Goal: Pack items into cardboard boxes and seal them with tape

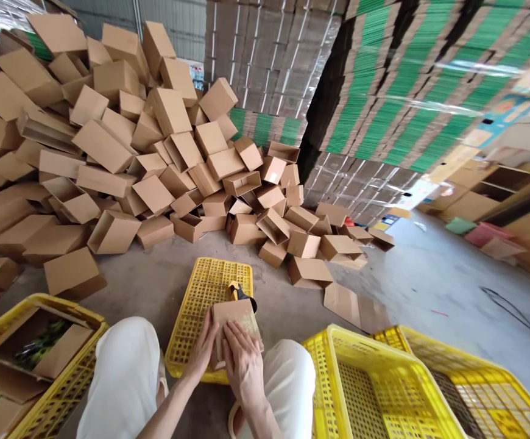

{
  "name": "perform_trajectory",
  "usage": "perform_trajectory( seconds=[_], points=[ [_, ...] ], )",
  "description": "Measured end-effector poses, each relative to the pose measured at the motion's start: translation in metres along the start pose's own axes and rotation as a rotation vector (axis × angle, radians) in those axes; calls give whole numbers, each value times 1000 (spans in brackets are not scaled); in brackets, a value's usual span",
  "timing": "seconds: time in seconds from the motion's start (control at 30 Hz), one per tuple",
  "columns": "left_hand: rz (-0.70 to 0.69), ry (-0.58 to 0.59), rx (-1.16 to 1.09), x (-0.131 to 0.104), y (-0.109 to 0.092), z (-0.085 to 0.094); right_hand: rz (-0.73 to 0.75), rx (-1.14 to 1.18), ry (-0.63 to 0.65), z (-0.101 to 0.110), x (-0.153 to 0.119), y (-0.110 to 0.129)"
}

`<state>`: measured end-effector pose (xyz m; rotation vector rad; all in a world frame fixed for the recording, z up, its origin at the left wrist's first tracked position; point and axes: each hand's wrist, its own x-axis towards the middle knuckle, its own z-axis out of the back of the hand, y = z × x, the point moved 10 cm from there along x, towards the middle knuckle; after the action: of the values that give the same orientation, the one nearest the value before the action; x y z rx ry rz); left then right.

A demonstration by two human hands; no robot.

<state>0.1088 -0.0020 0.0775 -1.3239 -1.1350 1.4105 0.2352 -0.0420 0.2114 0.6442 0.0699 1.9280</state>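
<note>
A small cardboard box (250, 312) is between my hands, above an upturned yellow plastic crate (192, 305) in front of my knees. My left hand (201, 346) grips the box along its left side, with its thumb side hidden against the cardboard. Across the near top of the box lies my right hand (243, 360), its fingers stretched out flat on the surface. Just behind the box, a yellow and black tape dispenser (236, 291) rests on the crate; the box hides part of it.
Many empty cardboard boxes (155, 194) are heaped ahead and to the left. A yellow crate (41, 302) at my left holds opened boxes with dark green contents. Two yellow crates (333, 341) stand at my right. Bundled flat cardboard (374, 91) towers behind.
</note>
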Motion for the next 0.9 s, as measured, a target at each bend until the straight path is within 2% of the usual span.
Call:
perform_trajectory(
  seconds=[0.07, 0.13, 0.23, 0.3, 0.37, 0.43, 0.53, 0.67, 0.8, 0.9],
  points=[
    [-77, 0, 31, 9, -21, -2, -60, 4, 20, 4, 6, -21],
    [-137, 4, 83, 16, -37, -2, -213, -19, 10, 7, 13, -49],
    [-124, -2, 165, 24, -44, 3, -470, 32, 26, 6, 22, -92],
    [-86, -15, 192, 27, -43, 8, -547, 218, 112, -6, 29, -109],
    [-61, -32, 206, 30, -45, 11, -578, 426, 201, -18, 35, -115],
    [-31, -47, 236, 33, -48, 10, -618, 517, 221, -23, 37, -119],
    [17, -55, 297, 37, -52, 5, -660, 463, 154, -19, 42, -123],
    [4, -74, 330, 38, -61, -5, -665, 373, 85, -15, 51, -127],
    [63, -103, 383, 41, -61, -5, -638, 490, 25, -14, 50, -129],
    [77, -81, 441, 45, -63, -4, -669, 629, 43, -25, 40, -127]
  ],
)
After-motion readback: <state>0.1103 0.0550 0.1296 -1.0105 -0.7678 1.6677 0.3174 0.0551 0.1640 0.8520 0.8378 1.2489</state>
